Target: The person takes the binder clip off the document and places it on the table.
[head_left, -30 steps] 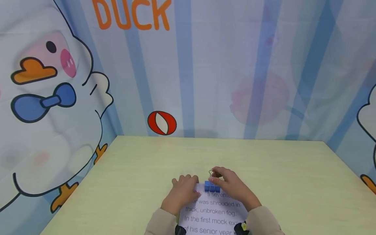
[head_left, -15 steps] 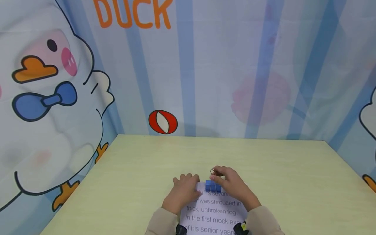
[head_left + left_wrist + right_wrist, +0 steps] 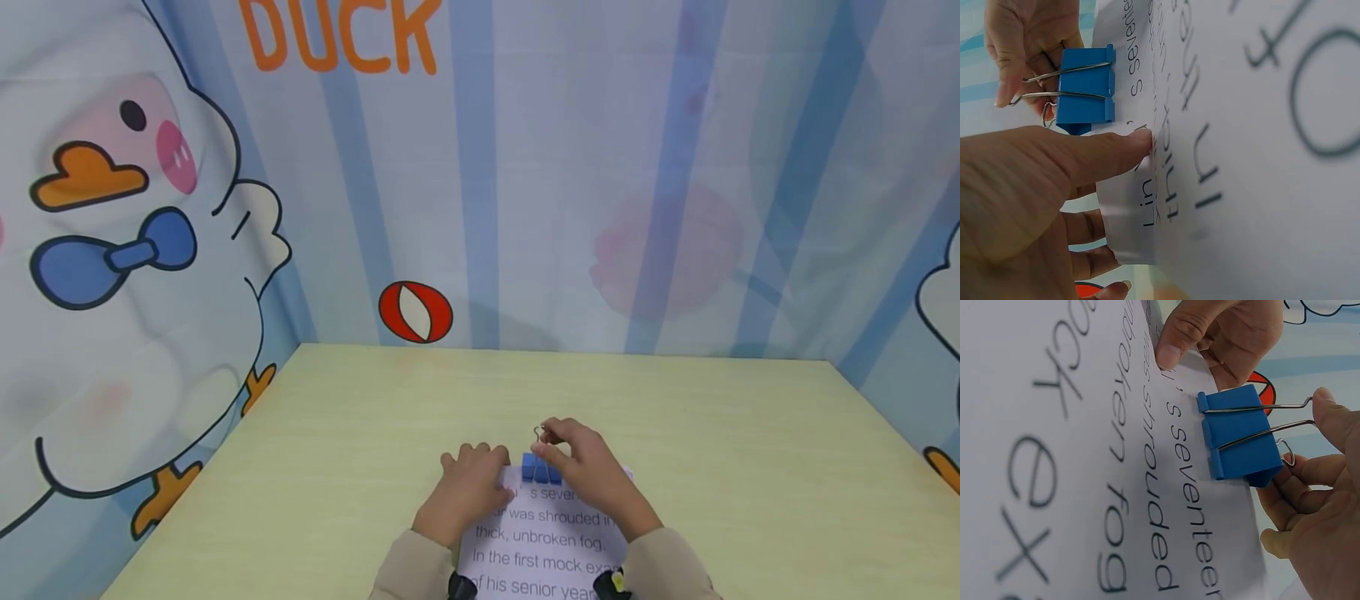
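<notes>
While both hands meet low in the middle of the head view, a blue binder clip [image 3: 541, 469] sits on the far edge of a printed sheet of paper [image 3: 551, 542] that lies on a pale yellow desk [image 3: 675, 433]. The clip's long side runs left to right along that top edge, and its two wire handles [image 3: 1272, 419] point away from the person, toward the top of the frame.

The right hand [image 3: 592, 475] is the nearer one to the clip. It comes in from the lower right and arches over the clip, fingers curled. In the right wrist view, its thumb and a fingertip pinch the ends of the wire handles, which stand slightly apart.

The left hand [image 3: 468, 492] lies just left of the clip, knuckles up. In the left wrist view its thumb [image 3: 1085, 156] presses flat on the top corner of the paper right beside the clip, with the other fingers curled under the sheet's edge, so it grips the paper.

Large dark text runs across the sheet. Beige sleeves show at the bottom edge. Behind the desk hangs a pale blue striped backdrop with a cartoon duck [image 3: 127, 250] at the left, orange letters at the top, and a red and white oval mark [image 3: 416, 312] near the middle.
</notes>
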Demonstrator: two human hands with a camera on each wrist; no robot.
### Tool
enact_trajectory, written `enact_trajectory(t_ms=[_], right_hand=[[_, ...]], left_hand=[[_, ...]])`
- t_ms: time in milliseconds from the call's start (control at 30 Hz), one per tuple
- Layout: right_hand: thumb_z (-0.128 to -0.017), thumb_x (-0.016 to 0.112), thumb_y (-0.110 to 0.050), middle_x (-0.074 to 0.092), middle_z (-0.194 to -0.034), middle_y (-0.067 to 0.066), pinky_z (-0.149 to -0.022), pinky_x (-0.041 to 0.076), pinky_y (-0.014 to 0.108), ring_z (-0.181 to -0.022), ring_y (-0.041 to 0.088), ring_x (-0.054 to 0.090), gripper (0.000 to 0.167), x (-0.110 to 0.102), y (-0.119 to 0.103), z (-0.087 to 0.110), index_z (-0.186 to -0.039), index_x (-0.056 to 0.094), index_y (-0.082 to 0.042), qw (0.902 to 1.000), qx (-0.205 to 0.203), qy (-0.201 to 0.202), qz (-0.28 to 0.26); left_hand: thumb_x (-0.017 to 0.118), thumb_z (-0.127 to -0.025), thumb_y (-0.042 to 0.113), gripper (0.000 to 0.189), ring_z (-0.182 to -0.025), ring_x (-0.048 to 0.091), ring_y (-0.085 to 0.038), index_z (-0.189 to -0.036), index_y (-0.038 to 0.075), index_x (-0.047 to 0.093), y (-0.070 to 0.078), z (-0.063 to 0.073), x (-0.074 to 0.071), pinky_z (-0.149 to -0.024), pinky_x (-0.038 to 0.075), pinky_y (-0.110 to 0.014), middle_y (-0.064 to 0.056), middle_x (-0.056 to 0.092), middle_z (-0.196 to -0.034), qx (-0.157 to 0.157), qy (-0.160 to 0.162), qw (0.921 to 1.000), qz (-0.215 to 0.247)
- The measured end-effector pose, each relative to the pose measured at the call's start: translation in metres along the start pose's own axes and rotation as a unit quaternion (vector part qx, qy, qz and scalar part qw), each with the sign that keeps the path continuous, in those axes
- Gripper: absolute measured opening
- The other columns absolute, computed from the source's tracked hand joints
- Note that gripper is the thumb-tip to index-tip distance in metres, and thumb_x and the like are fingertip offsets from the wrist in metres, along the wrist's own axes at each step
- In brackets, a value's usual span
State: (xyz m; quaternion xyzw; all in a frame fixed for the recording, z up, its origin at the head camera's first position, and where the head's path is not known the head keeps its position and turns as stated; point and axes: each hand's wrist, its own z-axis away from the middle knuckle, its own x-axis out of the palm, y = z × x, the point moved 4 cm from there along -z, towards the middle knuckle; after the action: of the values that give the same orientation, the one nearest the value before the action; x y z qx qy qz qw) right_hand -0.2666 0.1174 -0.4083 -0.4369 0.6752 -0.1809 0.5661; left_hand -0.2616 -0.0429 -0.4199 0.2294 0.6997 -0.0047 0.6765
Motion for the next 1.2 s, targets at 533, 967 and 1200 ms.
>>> enact_trajectory(t_ms=[533,967,1200], right_hand=[[-0.098,0.067,-0.020,0.065,-0.114,0.011,-0.099,0.044,0.055,-0.112,0.031,0.060,0.037,-0.005,0.001,-0.001,-0.128,0.063,0.001,0.9996,-0.016,0.018,0.014],[-0.101,0.063,-0.022,0.065,-0.113,0.010,-0.101,0.041,0.058,-0.112,0.031,0.059,0.036,-0.014,0.002,-0.002,-0.129,0.062,0.001,0.9996,-0.006,0.027,0.008],[-0.105,0.055,-0.022,0.064,-0.119,0.013,-0.107,0.039,0.055,-0.119,0.033,0.057,0.042,-0.015,0.004,-0.003,-0.136,0.054,0.006,0.9990,0.018,0.002,-0.041]], left_hand=[[0.082,-0.084,0.021,0.028,-0.084,0.049,-0.022,-0.107,0.010,0.069,0.000,0.000,0.003,-0.080,0.037,-0.051,-0.003,0.061,-0.088,0.004,0.006,1.0000,0.002],[0.082,-0.084,0.020,0.028,-0.083,0.047,-0.022,-0.107,0.010,0.069,0.000,0.001,0.002,-0.079,0.035,-0.048,-0.002,0.059,-0.086,0.004,0.010,0.9999,0.008],[0.082,-0.084,0.020,0.028,-0.083,0.047,-0.022,-0.107,0.010,0.068,-0.001,0.000,0.003,-0.079,0.036,-0.048,-0.002,0.059,-0.087,0.003,0.012,0.9999,0.009]])
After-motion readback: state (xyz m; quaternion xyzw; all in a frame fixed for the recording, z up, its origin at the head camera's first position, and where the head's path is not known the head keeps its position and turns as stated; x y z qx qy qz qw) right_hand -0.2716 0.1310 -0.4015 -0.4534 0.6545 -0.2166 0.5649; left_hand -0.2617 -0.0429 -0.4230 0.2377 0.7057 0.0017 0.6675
